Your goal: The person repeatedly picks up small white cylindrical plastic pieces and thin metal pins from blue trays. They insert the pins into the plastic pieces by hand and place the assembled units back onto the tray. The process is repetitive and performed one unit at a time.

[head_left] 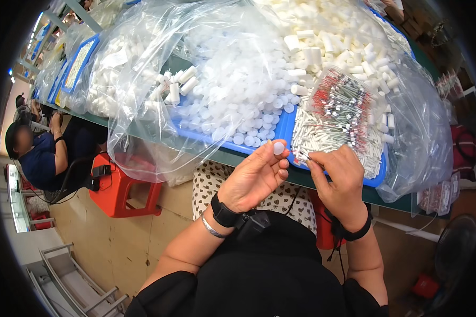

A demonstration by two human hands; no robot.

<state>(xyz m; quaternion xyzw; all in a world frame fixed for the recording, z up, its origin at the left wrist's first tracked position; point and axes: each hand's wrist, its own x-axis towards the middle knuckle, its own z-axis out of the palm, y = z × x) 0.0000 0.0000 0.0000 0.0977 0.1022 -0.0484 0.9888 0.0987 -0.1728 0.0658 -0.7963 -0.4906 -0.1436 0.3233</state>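
Note:
My left hand [256,177] is palm up, its thumb and fingers closed on a small translucent white disc [278,148]. Just to its right, my right hand [339,177] pinches thumb against forefinger; a small whitish piece seems to be at the tips, too small to name. Both hands are over the near edge of the blue trays. Behind the left hand lies a heap of similar translucent discs [232,90]. Beyond the right hand, a blue tray [376,179] holds many short white sticks [314,134] and a clear box of red-and-white parts with thin metal stems [344,100].
White foam-like cylinders [349,39] are piled at the back right, and more white pieces [116,79] sit in clear plastic bags at the left. A plastic sheet [153,158] hangs over the table edge. Red stool [119,185] and a seated person [39,153] are at the left.

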